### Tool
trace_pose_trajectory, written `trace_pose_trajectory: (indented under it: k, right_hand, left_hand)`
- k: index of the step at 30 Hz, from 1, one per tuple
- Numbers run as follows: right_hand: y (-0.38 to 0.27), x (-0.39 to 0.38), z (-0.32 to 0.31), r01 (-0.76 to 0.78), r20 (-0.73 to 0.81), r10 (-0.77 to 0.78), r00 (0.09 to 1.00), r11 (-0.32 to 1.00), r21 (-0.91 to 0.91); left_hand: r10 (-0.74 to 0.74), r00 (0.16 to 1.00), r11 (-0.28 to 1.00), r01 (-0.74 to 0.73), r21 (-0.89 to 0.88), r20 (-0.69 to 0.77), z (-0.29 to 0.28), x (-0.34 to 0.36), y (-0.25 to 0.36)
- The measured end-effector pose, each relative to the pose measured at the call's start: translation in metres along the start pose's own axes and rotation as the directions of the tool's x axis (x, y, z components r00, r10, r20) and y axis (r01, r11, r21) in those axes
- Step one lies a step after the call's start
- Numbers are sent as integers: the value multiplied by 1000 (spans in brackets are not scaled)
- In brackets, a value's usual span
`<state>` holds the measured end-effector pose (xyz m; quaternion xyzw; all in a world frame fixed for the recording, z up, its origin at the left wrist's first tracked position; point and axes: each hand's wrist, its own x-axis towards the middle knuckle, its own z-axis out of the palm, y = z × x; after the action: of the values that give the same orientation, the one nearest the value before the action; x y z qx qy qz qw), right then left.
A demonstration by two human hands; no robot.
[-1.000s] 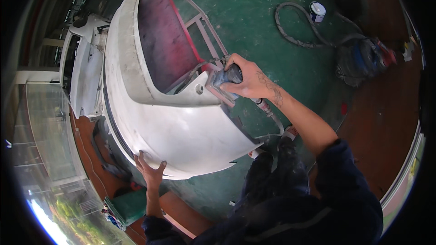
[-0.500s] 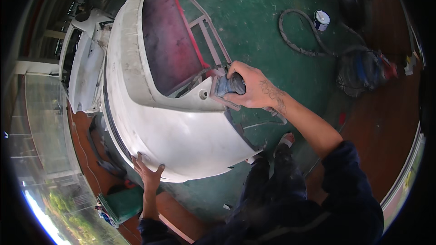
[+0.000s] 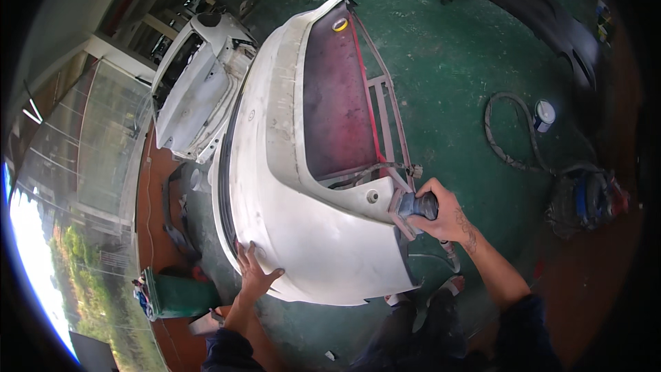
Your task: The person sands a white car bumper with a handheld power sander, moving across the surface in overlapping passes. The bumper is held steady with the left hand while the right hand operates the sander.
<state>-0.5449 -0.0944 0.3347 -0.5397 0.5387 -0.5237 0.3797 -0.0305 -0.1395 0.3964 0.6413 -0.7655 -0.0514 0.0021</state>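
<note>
Right hand (image 3: pixel 441 212) clenched on a dark sanding tool (image 3: pixel 413 208), now shifted down along the right edge of the white car bumper (image 3: pixel 296 220) propped on a red metal stand (image 3: pixel 375 117). Left hand (image 3: pixel 253 274) spread flat and empty against the bumper's lower skin, as before. Across the green floor (image 3: pixel 441 62): small white tin with blue label (image 3: pixel 544 115) inside a hose loop, yellow tape roll (image 3: pixel 340 25) atop the stand.

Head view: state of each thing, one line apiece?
White bumper: propped on a metal stand, inner side up.
Sander: gripped, pad against the bumper's right end.
Right hand: closed on the sander.
Left hand: open, flat on the bumper's lower edge.
Hose: lying looped on the green floor.
</note>
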Motion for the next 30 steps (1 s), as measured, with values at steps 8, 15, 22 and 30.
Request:
trace_pose_trajectory:
  k: [8,15,22,30]
  right_hand:
    - [-6,52,-2,-38,-49,34,998,996,-78]
    - [-14,-62,22,-160,-26,160,987,987,-29]
    - [-19,-99,29,-303,7,303,953,950,74]
    - [-36,-17,18,-124,-89,127,988,992,40]
  left_hand:
    - [14,1000,1000,-14,2,-10,0,10,-4]
    - [48,999,999,-48,23,26,2,7,-23]
    - [101,993,993,-104,51,54,-5,9,-30]
    - [111,992,991,-115,74,60,-1,17,-52]
